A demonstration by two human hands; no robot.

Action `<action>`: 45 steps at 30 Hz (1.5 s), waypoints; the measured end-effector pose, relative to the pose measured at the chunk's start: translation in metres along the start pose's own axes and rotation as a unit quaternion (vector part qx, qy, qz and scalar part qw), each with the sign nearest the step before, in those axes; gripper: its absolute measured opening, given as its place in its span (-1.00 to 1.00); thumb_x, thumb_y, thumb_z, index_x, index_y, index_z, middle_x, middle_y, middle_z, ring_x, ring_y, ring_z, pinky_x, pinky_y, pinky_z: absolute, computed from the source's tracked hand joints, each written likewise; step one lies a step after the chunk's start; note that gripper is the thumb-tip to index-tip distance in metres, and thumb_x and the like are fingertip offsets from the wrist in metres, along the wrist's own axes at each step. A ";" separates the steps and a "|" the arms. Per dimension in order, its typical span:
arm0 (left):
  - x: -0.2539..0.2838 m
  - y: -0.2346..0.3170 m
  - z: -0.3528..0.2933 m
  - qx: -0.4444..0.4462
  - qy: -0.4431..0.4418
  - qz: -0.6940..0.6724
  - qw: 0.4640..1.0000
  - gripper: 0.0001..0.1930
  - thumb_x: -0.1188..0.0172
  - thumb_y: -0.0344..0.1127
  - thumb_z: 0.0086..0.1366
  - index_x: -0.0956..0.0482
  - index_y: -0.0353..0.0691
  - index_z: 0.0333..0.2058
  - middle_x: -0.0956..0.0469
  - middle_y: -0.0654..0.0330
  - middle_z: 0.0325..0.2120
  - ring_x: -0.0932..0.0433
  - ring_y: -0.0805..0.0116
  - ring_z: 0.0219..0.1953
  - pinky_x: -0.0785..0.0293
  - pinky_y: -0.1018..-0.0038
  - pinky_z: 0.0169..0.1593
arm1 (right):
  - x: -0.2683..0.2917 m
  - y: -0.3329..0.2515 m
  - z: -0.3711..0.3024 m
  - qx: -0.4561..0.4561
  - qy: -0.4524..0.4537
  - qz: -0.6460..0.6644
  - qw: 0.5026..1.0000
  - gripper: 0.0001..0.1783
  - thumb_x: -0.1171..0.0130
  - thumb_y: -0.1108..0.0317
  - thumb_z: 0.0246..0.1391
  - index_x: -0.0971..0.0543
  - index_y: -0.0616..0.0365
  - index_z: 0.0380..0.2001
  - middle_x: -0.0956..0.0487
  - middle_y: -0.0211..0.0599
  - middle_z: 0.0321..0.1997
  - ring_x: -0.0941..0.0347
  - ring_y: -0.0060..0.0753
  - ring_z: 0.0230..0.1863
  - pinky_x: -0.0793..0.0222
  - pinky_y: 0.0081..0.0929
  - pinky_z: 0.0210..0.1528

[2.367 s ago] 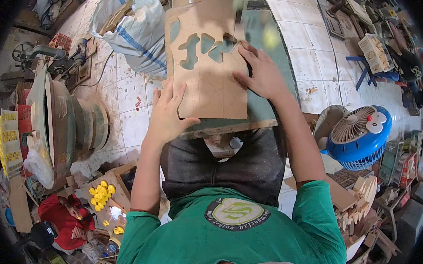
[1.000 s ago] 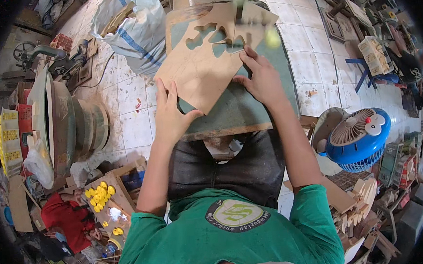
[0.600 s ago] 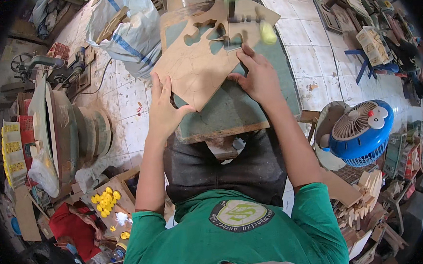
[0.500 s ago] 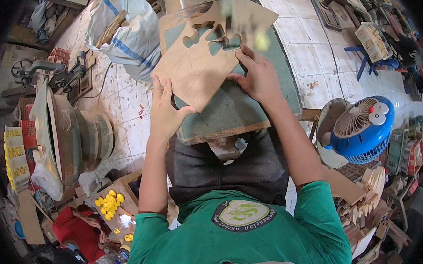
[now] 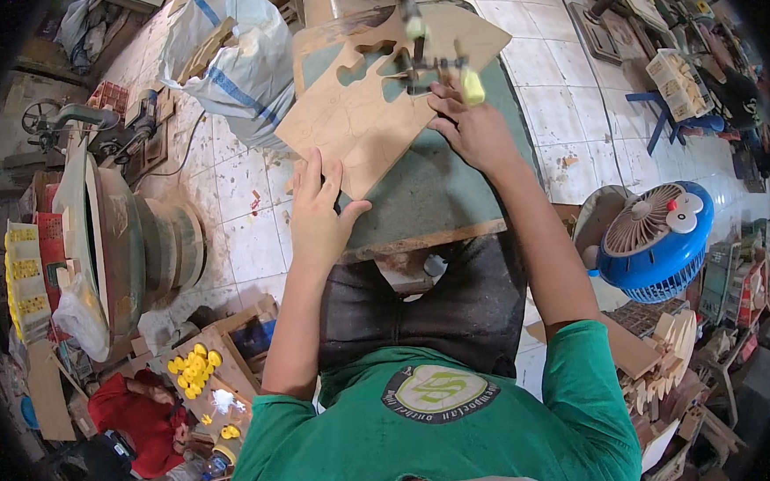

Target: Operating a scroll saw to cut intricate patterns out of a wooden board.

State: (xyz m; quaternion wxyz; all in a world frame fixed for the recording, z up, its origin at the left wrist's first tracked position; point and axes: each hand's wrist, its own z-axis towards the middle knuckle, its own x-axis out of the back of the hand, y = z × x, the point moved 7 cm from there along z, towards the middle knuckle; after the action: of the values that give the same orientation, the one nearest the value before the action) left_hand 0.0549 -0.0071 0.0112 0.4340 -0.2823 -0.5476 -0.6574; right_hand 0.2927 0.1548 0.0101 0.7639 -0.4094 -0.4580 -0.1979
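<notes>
A flat light-brown wooden board [image 5: 353,145] with pencilled curves and wavy cut-outs lies slantwise on a worn green machine table [image 5: 435,193]. Across the cut-outs stands a dark metal saw holder with a yellow-green knob [image 5: 473,87], partly smeared by motion. My left hand [image 5: 319,205] rests its outstretched fingers on the board's near left edge, thumb spread off to the side. At the right edge, close beside the knob, my right hand [image 5: 471,129] has its bent fingers and thumb pressed against the board. The holder hides part of the cut-outs and some of my right fingertips.
A white woven sack [image 5: 229,74] with wood scraps stands at the far left. To my right is a blue fan [image 5: 658,241], with stacked wood pieces [image 5: 665,356] nearer. Yellow parts [image 5: 194,367] lie on a bench near a person in red [image 5: 136,423] at lower left.
My left hand has slid right and nearer along the board's edge. The right hand has shifted slightly to the right. The saw holder shows more clearly, lower over the cut-outs.
</notes>
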 end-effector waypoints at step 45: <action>-0.001 -0.004 0.023 -0.058 0.005 0.025 0.998 -0.14 -0.59 0.05 0.06 -0.60 -0.28 0.29 -0.32 -0.25 0.47 -0.34 -0.31 0.46 -0.22 -0.08 0.52 | 0.002 0.011 0.012 0.008 0.051 0.032 0.998 -0.60 -0.42 0.17 0.26 -0.72 0.12 0.07 -0.60 -0.33 0.38 -0.57 -0.08 0.31 -0.56 -0.14 0.26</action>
State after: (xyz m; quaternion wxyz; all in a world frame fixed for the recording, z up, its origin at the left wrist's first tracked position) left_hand 0.0492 0.0150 0.0141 0.4361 -0.3177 -0.4989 -0.6782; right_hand 0.2946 0.1710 0.0101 0.7956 -0.4074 -0.4061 -0.1902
